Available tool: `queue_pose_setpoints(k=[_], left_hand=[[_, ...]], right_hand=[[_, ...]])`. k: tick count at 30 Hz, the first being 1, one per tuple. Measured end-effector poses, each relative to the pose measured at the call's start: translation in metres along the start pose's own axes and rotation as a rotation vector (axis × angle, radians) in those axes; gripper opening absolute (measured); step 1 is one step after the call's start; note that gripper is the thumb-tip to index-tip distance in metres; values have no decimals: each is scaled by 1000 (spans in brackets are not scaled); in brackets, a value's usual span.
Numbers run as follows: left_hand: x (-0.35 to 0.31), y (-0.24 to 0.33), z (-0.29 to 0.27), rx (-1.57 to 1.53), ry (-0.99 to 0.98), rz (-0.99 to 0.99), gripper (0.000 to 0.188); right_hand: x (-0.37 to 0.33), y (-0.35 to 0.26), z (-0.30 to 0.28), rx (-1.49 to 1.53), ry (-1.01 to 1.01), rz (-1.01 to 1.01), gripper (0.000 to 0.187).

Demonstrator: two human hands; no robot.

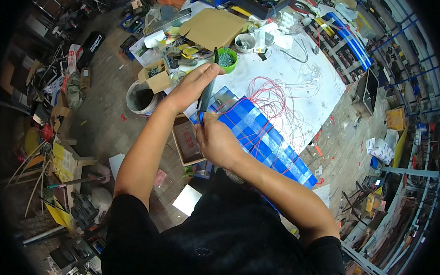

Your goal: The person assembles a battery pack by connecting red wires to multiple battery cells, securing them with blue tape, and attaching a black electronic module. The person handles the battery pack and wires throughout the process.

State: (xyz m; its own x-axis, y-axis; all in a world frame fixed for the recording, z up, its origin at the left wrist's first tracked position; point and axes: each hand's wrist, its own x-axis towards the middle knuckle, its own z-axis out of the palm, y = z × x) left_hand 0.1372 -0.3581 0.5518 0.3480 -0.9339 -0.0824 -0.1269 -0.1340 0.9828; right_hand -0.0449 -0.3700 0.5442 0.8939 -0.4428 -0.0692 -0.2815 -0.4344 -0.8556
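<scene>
Dark bar point(207, 94), upper centre of frame
Left hand point(194, 88) grips bar; right hand point(218, 140) clenched on blue piece point(200, 117) just below

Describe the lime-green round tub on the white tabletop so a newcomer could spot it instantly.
Start at the white tabletop and find the large, flat brown cardboard piece towards its far side. Just nearer than that, past the left hand, sits a small round lime-green tub filled with small greyish pieces. Its bright green wall distinguishes it from the round white bowl nearby.
</scene>
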Motion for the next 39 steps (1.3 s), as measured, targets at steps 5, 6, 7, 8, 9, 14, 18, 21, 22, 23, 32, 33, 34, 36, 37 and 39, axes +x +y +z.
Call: queue_pose_setpoints(k=[5,6,7,8,9,14,18,21,22,23,32,33,34,36,37,39], left_hand=[[3,-26,-18,-123,91,-154,36],[3,-27,-21,-181,130,-181,29],[1,-32,-27,-233,157,-207,27],[0,-36,-32,-228,158,-213,26],[-2,-37,-38,-223,165,-220,25],[4,-31,-42,-140,194,-229,30],[10,-32,-36,-55,130,-112,30],[8,-24,-30,23,80,-76,28],[7,-25,-32,20,58,-98,28],[6,-27,-33,16,34,-120,28],[-16,-25,-50,-518,204,-88,22],[-17,-31,-49,-539,248,-44,23],[-22,-35,-51,-580,286,-20,26],[-31,-42,-51,-688,302,40,29],[-37,-43,-49,-757,320,37,29],[-43,-46,-48,-802,320,50,29]], right_hand=[[0,10,23,249,-11,46,25],[0,9,24,324,-33,70,27],[-1,3,21,427,-136,165,26],[-4,-5,14,528,-240,262,26],[-7,-8,10,628,-350,357,25],[-14,15,-4,622,-377,385,21],[-26,17,4,534,-335,226,27],[-29,29,14,17,-253,6,33],[-30,24,10,46,-325,76,37],[-29,18,7,29,-341,97,36],[-40,24,-8,185,-234,148,31],[-40,25,-12,213,-222,173,30],[-39,15,-22,212,-223,233,30],[-42,14,-28,271,-196,236,30],[-44,15,-29,299,-182,240,30],[-48,21,-29,278,-201,183,27]])
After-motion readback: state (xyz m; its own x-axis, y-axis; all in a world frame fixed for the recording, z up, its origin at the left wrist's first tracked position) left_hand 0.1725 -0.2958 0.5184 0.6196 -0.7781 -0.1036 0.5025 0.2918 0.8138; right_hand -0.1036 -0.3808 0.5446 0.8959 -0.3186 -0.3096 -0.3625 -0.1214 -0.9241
